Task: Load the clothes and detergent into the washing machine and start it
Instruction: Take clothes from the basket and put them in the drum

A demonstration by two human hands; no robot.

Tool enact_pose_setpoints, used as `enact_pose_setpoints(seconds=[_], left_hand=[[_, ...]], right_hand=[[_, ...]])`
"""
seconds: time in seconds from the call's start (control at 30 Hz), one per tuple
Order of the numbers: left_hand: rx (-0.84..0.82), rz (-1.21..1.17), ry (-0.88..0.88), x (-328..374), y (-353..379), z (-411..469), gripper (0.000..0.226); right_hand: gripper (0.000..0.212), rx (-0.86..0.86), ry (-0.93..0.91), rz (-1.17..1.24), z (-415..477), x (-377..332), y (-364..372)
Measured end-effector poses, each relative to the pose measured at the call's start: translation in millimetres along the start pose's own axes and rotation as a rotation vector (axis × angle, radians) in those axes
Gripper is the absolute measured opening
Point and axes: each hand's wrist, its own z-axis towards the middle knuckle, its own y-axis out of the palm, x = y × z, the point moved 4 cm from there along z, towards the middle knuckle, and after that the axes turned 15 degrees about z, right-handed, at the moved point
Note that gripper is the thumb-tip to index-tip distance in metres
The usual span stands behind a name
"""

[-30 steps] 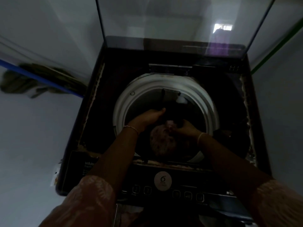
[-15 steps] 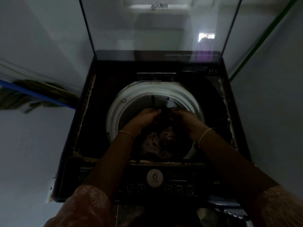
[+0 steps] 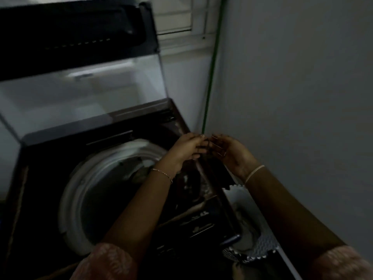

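Note:
The top-loading washing machine [image 3: 50, 158] stands open, its glass lid [image 3: 80, 93] raised at the back. The white drum rim [image 3: 96, 174] circles a dark tub, and dim clothes [image 3: 189, 184] show inside it under my left wrist. My left hand [image 3: 187, 148] and my right hand [image 3: 230, 154] hover above the machine's right edge. Their fingertips meet, the fingers are loosely curved, and neither holds anything. The control panel [image 3: 197, 227] lies below my forearms. No detergent is in view.
A grey wall [image 3: 302, 98] stands close on the right, with a green line [image 3: 210, 77] running down its corner. A window frame [image 3: 181, 17] is behind the lid. A patterned, jagged-edged item [image 3: 256, 251] lies in the gap beside the machine.
Both hands have come up out of the drum and moved to the machine's right edge, leaving the clothes inside. The view has swung right and lifted.

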Motion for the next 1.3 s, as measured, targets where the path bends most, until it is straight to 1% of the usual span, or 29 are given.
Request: enact_pose_setpoints(seconds=[0.13,0.3,0.33,0.4,0.5,0.53,0.63,0.67,0.7,0.77,0.83,0.9,0.97,1.03,1.1,1.17,1.23,1.3], left_hand=[[-0.136,0.067,0.030,27.7,69.5,22.4,0.021],[-0.247,0.127,-0.055,32.3,149.7,45.9,0.021],[-0.250,0.147,-0.092,28.4,164.3,52.3,0.022],[-0.233,0.159,-0.175,20.1,191.9,63.0,0.029],[-0.216,0.120,-0.298,5.6,228.4,76.3,0.037],[-0.210,0.097,-0.346,-1.4,238.7,80.7,0.036],[-0.176,0.037,-0.459,-24.4,261.6,91.0,0.023],[-0.162,0.056,-0.483,-36.4,267.7,96.4,0.024],[-0.142,0.052,-0.507,-46.5,273.5,102.4,0.032],[-0.116,0.042,-0.567,-68.7,285.6,110.3,0.039],[-0.110,0.045,-0.655,-91.3,295.1,113.6,0.037],[-0.099,-0.074,-0.733,-118.7,304.0,114.2,0.028],[-0.086,-0.201,-0.779,-147.3,314.1,118.5,0.019],[-0.085,-0.239,-0.803,-182.0,325.3,129.2,0.024],[-0.109,-0.283,-0.822,-218.9,338.7,144.3,0.034],[-0.116,-0.337,-0.859,-258.3,351.3,162.5,0.037],[-0.099,-0.354,-0.889,-298.1,360.6,179.7,0.034],[-0.088,-0.262,-0.895,-334.8,369.2,197.6,0.025]], right_hand=[[0.017,0.107,-0.064,0.030,-12.6,-39.3,-61.5],[0.016,0.273,-0.043,0.075,-11.0,-55.3,-151.2],[0.017,0.304,-0.027,0.081,-8.8,-54.5,-169.2],[0.019,0.367,0.017,0.097,-4.0,-50.0,-203.1],[0.021,0.454,0.086,0.106,4.8,-39.2,-247.9],[0.021,0.471,0.117,0.101,8.7,-34.6,-261.7],[0.019,0.501,0.212,0.111,11.5,-21.7,-289.8],[0.017,0.504,0.237,0.118,13.5,-14.9,-300.4],[0.017,0.494,0.254,0.113,14.7,-9.8,-309.2],[0.029,0.490,0.279,0.045,19.5,3.9,-333.2],[0.028,0.483,0.319,0.033,22.1,18.4,-352.3],[0.026,0.507,0.328,0.014,30.1,35.2,-374.6],[0.030,0.541,0.327,-0.024,41.7,53.3,-395.5],[0.031,0.564,0.349,-0.030,54.8,79.2,-418.6],[0.033,0.635,0.382,-0.032,67.2,109.6,-444.9],[0.034,0.654,0.427,0.014,82.9,145.0,-468.6],[0.039,0.671,0.482,0.001,100.1,183.5,-493.6],[0.044,0.644,0.534,-0.034,117.9,219.1,-514.5]])
